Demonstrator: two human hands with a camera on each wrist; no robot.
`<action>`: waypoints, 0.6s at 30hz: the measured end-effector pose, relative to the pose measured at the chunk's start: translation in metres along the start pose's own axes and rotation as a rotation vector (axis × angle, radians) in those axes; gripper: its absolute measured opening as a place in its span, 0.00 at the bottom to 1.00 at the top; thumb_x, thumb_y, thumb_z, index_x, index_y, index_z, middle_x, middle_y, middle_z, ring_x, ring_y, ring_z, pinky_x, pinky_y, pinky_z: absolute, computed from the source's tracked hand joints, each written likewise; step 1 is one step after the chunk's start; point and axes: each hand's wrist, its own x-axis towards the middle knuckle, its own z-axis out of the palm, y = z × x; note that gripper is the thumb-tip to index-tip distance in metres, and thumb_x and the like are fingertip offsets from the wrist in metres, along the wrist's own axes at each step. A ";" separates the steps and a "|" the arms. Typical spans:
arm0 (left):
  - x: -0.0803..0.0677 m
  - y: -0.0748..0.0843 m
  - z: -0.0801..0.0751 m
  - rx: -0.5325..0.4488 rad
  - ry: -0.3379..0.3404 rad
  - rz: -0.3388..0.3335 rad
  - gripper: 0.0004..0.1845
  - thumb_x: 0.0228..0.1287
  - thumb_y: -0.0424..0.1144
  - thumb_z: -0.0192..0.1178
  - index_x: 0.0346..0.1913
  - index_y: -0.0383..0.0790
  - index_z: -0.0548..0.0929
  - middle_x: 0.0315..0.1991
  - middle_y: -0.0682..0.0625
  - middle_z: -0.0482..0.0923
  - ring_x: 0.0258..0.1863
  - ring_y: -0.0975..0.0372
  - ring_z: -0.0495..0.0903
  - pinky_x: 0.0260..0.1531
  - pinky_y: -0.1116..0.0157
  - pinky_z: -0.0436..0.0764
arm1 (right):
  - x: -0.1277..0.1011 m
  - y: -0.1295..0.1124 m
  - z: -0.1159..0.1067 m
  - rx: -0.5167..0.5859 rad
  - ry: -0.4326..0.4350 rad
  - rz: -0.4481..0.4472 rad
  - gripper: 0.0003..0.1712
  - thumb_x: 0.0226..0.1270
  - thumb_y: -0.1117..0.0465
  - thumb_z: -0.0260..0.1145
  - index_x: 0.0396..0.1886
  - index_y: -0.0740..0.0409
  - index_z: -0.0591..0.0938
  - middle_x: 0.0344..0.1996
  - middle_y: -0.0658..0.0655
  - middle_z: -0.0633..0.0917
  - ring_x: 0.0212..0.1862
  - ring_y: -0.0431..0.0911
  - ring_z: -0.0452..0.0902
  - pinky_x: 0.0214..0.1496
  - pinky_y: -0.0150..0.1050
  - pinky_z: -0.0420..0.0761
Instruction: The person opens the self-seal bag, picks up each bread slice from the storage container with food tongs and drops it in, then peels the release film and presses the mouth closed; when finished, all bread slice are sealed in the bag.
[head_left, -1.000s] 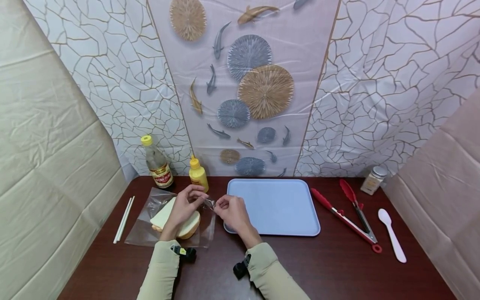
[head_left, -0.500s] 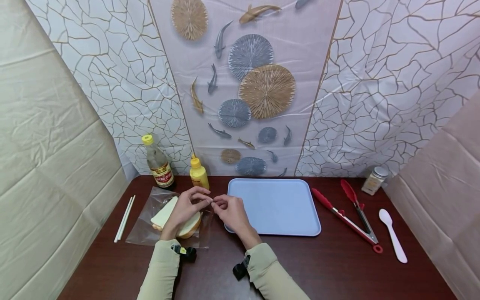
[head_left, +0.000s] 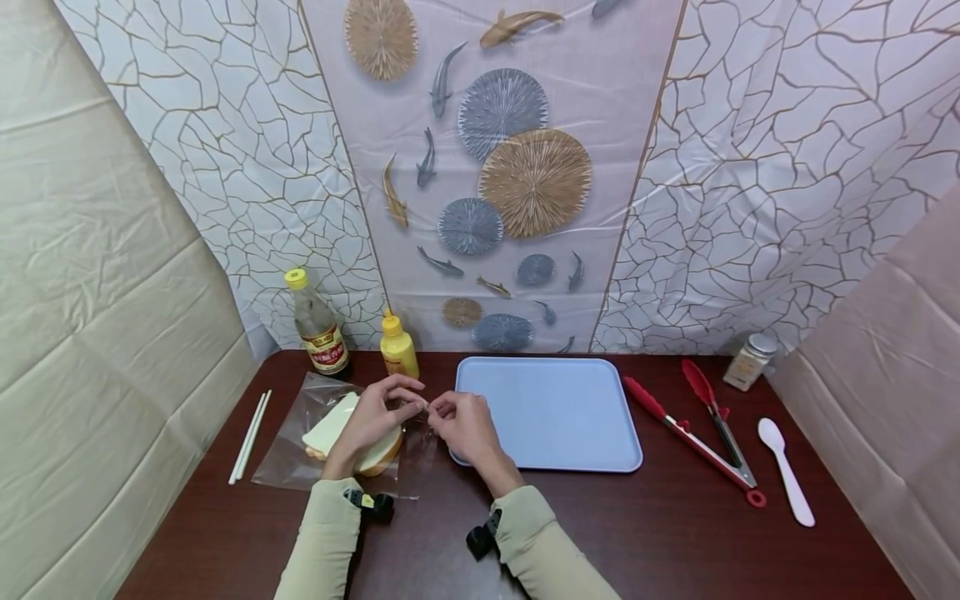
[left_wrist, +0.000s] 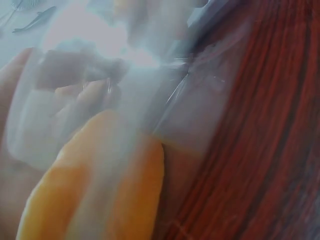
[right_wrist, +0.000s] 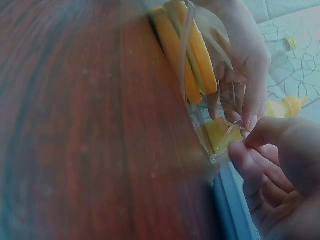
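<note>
Both hands work the mouth of the clear plastic bag (head_left: 341,433) holding the sandwich (head_left: 352,437), lying on the table (head_left: 675,533) left of the blue tray (head_left: 551,412); best to pull the two film edges apart evenly and low so the bread isn't squashed. Left hand (head_left: 372,417) fingertips pinch one edge, right hand (head_left: 465,425) pinches the other, fingers curled tight, nearly touching.

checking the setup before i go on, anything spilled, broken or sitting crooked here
Nothing stands out. Both hands, left and right, pinch the mouth of the clear bag holding sliced bread. The bottles stand upright, and the tray, tongs and spoon lie flat; no spill shows.
</note>
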 end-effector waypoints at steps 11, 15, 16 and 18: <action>0.000 -0.002 0.003 0.045 -0.002 0.057 0.14 0.72 0.28 0.69 0.58 0.31 0.85 0.44 0.42 0.93 0.42 0.65 0.89 0.39 0.71 0.81 | -0.005 -0.003 0.000 -0.047 -0.045 0.051 0.04 0.73 0.58 0.73 0.36 0.46 0.91 0.31 0.44 0.92 0.31 0.32 0.83 0.38 0.30 0.83; 0.002 -0.002 0.003 0.042 -0.025 0.079 0.14 0.72 0.26 0.68 0.58 0.30 0.85 0.44 0.40 0.92 0.43 0.61 0.90 0.42 0.71 0.83 | -0.007 -0.003 -0.003 -0.042 -0.045 0.046 0.04 0.71 0.60 0.73 0.35 0.46 0.91 0.31 0.45 0.92 0.32 0.33 0.84 0.38 0.31 0.84; 0.002 -0.002 0.003 0.045 -0.023 0.084 0.14 0.73 0.26 0.67 0.58 0.30 0.85 0.44 0.40 0.92 0.43 0.61 0.90 0.43 0.71 0.83 | -0.008 -0.003 -0.004 -0.042 -0.044 0.046 0.04 0.71 0.60 0.73 0.35 0.46 0.91 0.30 0.45 0.92 0.32 0.33 0.84 0.38 0.31 0.84; 0.002 -0.003 0.001 0.047 -0.001 0.095 0.13 0.73 0.27 0.67 0.57 0.30 0.85 0.44 0.40 0.93 0.43 0.61 0.90 0.44 0.71 0.82 | -0.008 -0.002 -0.006 -0.040 -0.046 0.045 0.05 0.71 0.60 0.74 0.34 0.46 0.91 0.30 0.45 0.92 0.32 0.34 0.85 0.39 0.31 0.84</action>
